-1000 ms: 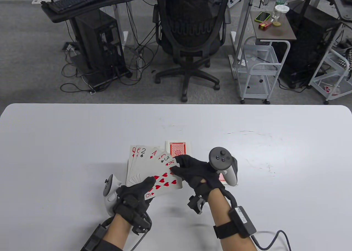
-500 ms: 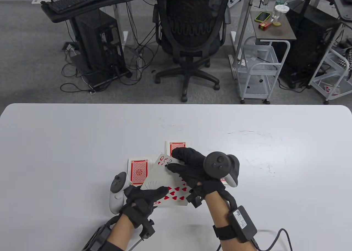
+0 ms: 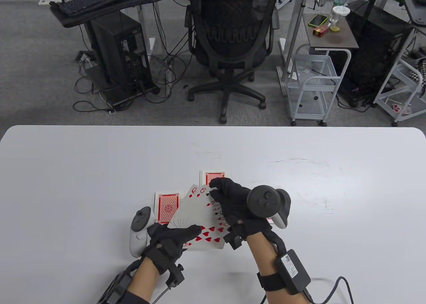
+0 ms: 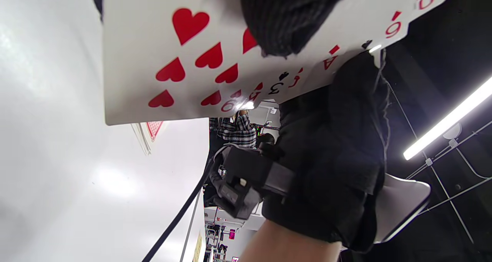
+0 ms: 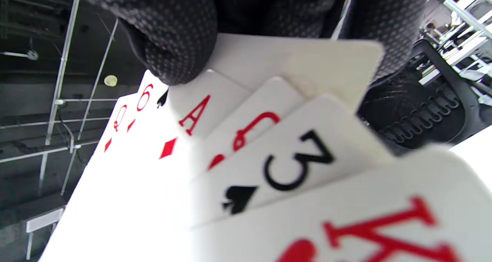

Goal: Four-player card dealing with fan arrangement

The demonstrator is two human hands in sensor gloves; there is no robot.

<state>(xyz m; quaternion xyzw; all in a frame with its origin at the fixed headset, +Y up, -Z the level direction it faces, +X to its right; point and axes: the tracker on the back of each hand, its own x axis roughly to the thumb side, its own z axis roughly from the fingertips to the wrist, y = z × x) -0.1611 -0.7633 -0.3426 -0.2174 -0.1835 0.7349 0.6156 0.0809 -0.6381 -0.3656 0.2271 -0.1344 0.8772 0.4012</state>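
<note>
A face-up fan of several cards (image 3: 196, 217) is held just above the white table (image 3: 83, 171). My left hand (image 3: 178, 235) grips its lower end, thumb lying across the nine of hearts (image 4: 184, 62). My right hand (image 3: 221, 194) pinches the fan's upper right edge; the right wrist view shows its fingertips (image 5: 177, 42) on the cards, with Q, 6, A, 3 of spades (image 5: 292, 166) and a red K spread out. Two face-down red-backed piles lie on the table: one (image 3: 168, 208) left of the fan, one (image 3: 214, 177) behind my right hand.
More red-backed cards (image 3: 270, 220) peek out under my right hand's tracker. An office chair (image 3: 231, 48), a white cart (image 3: 313, 81) and computer desks stand beyond the table's far edge.
A second ago the fan was spread wide over the left pile. It was then squeezed nearly shut and shifted right, uncovering that pile. Now my right hand is spreading it a little wider.
</note>
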